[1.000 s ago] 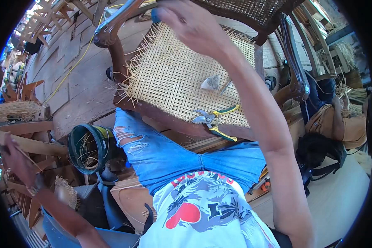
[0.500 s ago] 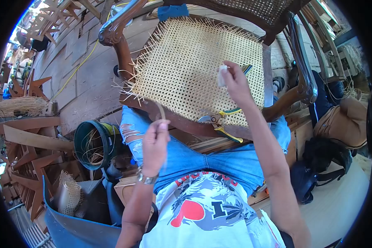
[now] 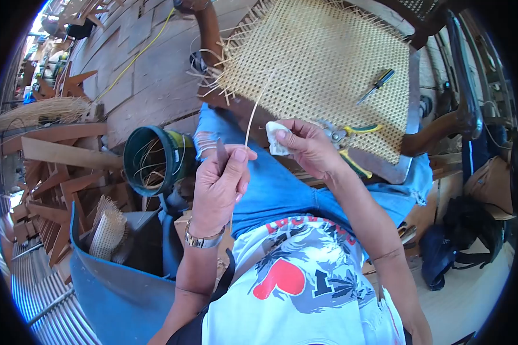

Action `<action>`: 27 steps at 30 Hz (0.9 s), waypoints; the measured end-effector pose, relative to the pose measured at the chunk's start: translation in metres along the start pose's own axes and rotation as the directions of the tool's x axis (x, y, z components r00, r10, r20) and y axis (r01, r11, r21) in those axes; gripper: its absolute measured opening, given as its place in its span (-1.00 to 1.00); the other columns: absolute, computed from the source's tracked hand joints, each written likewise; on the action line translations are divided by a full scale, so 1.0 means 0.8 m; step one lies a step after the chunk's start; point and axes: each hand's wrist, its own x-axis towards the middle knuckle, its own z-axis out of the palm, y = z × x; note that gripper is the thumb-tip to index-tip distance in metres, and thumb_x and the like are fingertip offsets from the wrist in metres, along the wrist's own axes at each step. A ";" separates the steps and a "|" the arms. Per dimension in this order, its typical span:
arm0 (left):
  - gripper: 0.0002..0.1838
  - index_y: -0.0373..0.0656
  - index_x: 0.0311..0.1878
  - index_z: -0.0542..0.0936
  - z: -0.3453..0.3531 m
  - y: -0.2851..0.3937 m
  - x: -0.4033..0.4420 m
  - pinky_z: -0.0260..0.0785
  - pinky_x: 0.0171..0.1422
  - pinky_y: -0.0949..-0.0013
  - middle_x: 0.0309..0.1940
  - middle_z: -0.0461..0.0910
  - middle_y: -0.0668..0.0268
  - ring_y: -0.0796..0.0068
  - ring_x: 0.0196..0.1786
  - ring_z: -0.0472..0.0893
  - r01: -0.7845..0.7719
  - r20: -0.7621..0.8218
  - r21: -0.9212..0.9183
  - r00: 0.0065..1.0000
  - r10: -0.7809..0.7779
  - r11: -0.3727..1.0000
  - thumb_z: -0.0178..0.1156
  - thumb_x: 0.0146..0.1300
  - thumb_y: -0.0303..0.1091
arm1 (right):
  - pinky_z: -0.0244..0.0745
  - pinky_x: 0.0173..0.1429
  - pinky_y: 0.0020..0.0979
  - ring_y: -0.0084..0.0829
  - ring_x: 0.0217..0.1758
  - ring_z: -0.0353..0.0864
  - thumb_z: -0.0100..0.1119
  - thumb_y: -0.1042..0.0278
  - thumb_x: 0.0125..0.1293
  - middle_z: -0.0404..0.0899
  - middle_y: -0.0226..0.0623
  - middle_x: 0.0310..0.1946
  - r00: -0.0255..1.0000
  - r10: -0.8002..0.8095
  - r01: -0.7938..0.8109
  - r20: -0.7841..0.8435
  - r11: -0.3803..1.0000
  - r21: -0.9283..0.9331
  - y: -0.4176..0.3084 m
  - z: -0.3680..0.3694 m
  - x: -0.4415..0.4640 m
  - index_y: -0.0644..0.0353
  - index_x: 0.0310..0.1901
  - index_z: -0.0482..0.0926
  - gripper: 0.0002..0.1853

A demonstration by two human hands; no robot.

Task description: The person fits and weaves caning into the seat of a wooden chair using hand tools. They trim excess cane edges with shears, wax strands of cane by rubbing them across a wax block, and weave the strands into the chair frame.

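White piece (image 3: 277,140) nearer left hand (image 3: 220,183); shears (image 3: 339,136) beside right hand (image 3: 312,150).

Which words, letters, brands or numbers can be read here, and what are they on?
"I": a large dark letter beside a red heart on the shirt.
Red lettering higher on the shirt: too unclear to read.
Yellow patch on the bucket: too small and blurred.
White piece in the right hand: no readable marking.

Workshop — cane seat (image 3: 322,63), shaped wood (image 3: 69,154).
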 end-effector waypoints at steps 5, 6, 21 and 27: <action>-0.68 -0.22 -0.18 0.64 -0.018 -0.020 -0.020 0.08 -0.51 0.59 -0.61 0.46 0.51 0.80 -0.57 0.34 0.015 0.019 0.148 1.000 -0.018 0.989 0.18 0.60 -0.15 | 0.67 0.17 -0.33 -0.45 0.14 0.69 0.34 0.26 0.48 0.68 -0.30 0.05 0.998 0.044 -0.048 0.048 0.995 0.090 0.020 0.032 -0.016 0.20 0.32 0.51 -0.55; -0.68 -0.22 -0.20 0.63 -0.021 -0.029 -0.018 0.08 -0.50 0.58 -0.61 0.46 0.51 0.80 -0.57 0.34 0.027 0.033 0.172 0.999 -0.033 0.985 0.19 0.60 -0.15 | 0.66 0.16 -0.37 -0.47 0.11 0.69 0.36 0.27 0.47 0.69 -0.30 0.04 0.999 -0.018 0.019 0.043 0.999 -0.028 0.024 0.033 -0.016 0.21 0.31 0.51 -0.54; -0.62 -0.25 -0.34 0.64 -0.029 -0.089 -0.030 0.25 -0.45 0.51 -0.63 0.50 0.49 0.76 -0.53 0.44 -0.002 0.035 0.463 0.999 -0.016 0.886 0.32 0.50 -0.12 | 0.65 -0.25 -0.51 -0.58 -0.32 0.72 0.27 0.13 0.55 0.73 -0.32 -0.27 0.975 -0.198 0.139 -0.105 0.902 -0.409 0.009 0.056 -0.036 0.21 -0.11 0.65 -0.73; -0.59 -0.25 -0.35 0.64 -0.053 -0.091 -0.072 0.20 -0.45 0.50 -0.62 0.48 0.48 0.76 -0.52 0.38 0.016 0.002 0.402 1.000 -0.019 0.916 0.31 0.50 -0.08 | 0.52 -0.38 -0.56 -0.59 -0.39 0.69 0.26 0.08 0.56 0.73 -0.32 -0.31 0.977 -0.210 0.203 0.031 0.880 -0.430 0.020 0.065 -0.027 0.22 -0.14 0.66 -0.68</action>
